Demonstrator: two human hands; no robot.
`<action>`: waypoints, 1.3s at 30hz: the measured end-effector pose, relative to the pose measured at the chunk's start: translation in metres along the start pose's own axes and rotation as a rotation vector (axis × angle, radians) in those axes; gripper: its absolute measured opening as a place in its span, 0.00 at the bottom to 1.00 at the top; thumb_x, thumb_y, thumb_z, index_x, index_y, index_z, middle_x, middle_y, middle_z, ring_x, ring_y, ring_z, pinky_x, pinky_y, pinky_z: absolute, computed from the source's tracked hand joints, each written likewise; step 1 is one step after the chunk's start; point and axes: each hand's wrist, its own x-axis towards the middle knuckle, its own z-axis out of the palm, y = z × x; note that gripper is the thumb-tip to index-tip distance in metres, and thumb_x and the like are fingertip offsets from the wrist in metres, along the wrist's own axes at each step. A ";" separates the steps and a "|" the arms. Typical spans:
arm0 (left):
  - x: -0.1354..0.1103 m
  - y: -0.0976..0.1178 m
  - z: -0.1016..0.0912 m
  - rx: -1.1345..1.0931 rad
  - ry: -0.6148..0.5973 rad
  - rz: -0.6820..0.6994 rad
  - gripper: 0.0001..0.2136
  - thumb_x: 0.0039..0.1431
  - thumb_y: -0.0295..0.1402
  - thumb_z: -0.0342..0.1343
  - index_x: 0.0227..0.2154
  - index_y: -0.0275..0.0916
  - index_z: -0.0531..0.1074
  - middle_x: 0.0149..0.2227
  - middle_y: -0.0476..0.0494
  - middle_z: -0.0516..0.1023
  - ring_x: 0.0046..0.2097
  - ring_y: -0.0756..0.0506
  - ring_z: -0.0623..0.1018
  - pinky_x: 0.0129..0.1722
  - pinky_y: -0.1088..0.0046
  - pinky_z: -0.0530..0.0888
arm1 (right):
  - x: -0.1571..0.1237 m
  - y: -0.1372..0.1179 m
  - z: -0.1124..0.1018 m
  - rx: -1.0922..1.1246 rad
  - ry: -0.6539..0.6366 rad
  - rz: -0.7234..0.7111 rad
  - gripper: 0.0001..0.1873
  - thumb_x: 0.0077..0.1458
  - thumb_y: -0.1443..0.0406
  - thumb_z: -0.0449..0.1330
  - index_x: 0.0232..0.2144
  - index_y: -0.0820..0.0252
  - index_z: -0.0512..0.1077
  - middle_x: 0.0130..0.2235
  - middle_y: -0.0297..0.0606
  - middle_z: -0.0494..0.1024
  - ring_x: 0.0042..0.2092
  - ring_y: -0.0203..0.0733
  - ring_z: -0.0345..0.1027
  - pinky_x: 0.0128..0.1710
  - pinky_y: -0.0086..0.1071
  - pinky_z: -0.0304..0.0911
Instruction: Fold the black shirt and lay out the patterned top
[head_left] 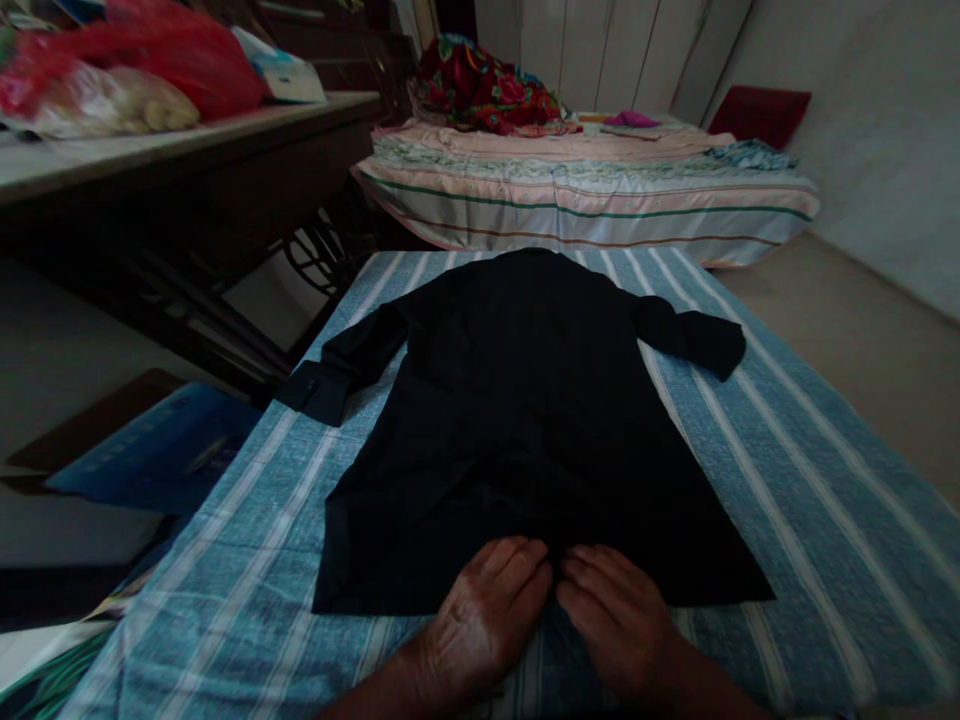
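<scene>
You seem to be straightening the black shirt (525,400) in mid-frame, left hand (495,605) and right hand (616,612) curled at its lower edge, pinching or not I cannot tell, and next needs even tension.

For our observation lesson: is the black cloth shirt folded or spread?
Spread: the black cloth shirt lies across the striped blue cloth, sleeves out sideways.
</scene>
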 end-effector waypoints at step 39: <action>-0.051 -0.005 -0.016 0.280 -0.136 -0.143 0.23 0.57 0.30 0.52 0.56 0.35 0.61 0.60 0.35 0.63 0.61 0.38 0.61 0.55 0.55 0.66 | -0.012 -0.004 0.005 -0.087 0.012 -0.079 0.14 0.58 0.72 0.46 0.35 0.62 0.72 0.39 0.44 0.78 0.46 0.46 0.69 0.53 0.47 0.58</action>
